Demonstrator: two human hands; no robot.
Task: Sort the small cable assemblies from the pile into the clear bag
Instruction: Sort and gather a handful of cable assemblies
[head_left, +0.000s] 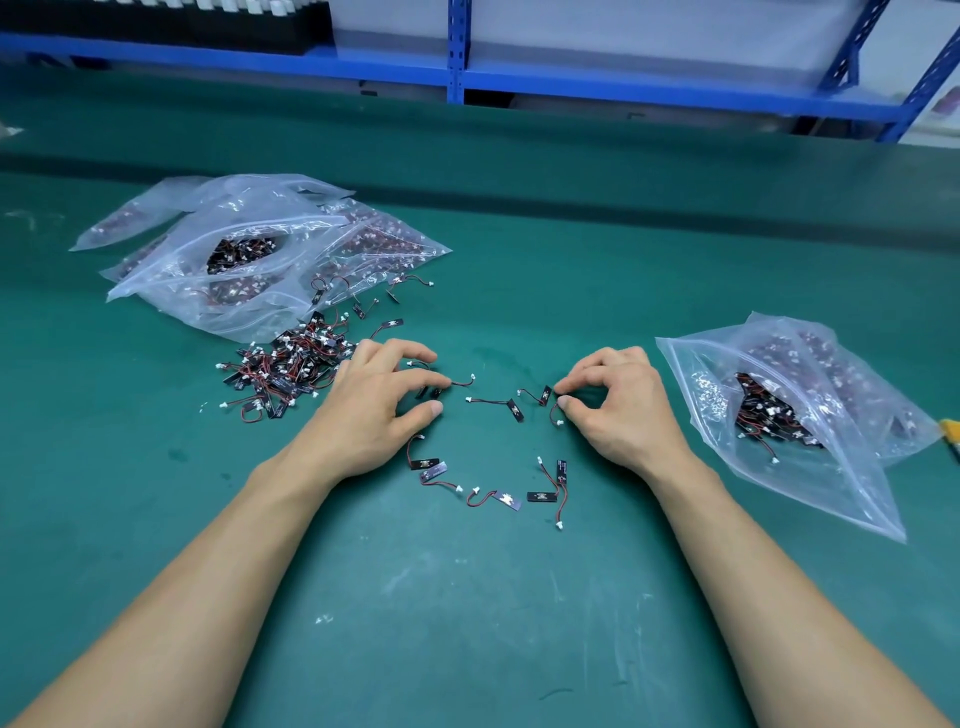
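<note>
Between both hands (382, 395) (618, 400) on the tabletop (467, 597), fingers curled, gripping nothing clearly: light, floppy cable assemblies (498, 405), best pinched by stiff black tabs.

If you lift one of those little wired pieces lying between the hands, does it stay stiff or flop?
The cable assembly probably flops: its thin wire already curves on the mat. It looks very light. Those in the pile overlap, so wires might snag and drag neighbours along.

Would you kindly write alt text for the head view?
Two bare hands, left hand and right hand, pick at small cable assemblies on a green table, between a pile and an open clear bag.
</note>
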